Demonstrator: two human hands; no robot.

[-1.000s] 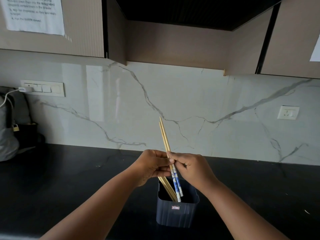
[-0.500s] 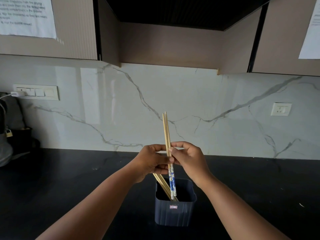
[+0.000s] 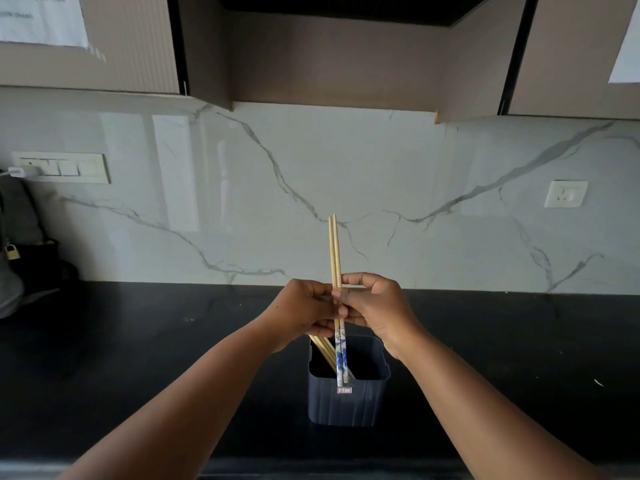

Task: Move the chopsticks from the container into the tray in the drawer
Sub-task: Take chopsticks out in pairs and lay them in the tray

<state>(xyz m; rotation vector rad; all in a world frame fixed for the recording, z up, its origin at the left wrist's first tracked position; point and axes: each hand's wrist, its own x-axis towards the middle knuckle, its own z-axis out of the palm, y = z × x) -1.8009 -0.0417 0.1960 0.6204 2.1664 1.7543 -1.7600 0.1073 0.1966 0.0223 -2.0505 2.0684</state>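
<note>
Chopsticks (image 3: 334, 251), a pair of slender, round, pale wooden sticks, stood almost upright and side by side, pinched at mid-length between both hands. Their plain tapered ends rose above the fingers; their lower ends, wrapped in a white and blue floral pattern, hung below the fingers at the mouth of the container (image 3: 348, 401), the tips level with its front rim. The left hand (image 3: 300, 311) was closed around the pair from one side, its fingers (image 3: 320, 289) curled and pressed against the sticks. The right hand (image 3: 375, 306) met it from the other side, thumb and forefinger pressed together on the same pair, the remaining fingers folded behind. Both hands touched each other at the sticks.

Directly below the fingers stood the container, a dark grey, square plastic tub with rounded corners, faintly ribbed walls and a small red and white label (image 3: 344, 390) under its front rim. Several more plain wooden chopsticks (image 3: 321, 348) leaned diagonally inside it, just beneath the left hand. The container rested on a matt black table (image 3: 138, 341). Behind the fingers rose a glossy white marble-pattern backsplash (image 3: 381, 174) with grey veins, carrying a white switch plate (image 3: 62, 167) and a white socket (image 3: 565, 193).
</note>
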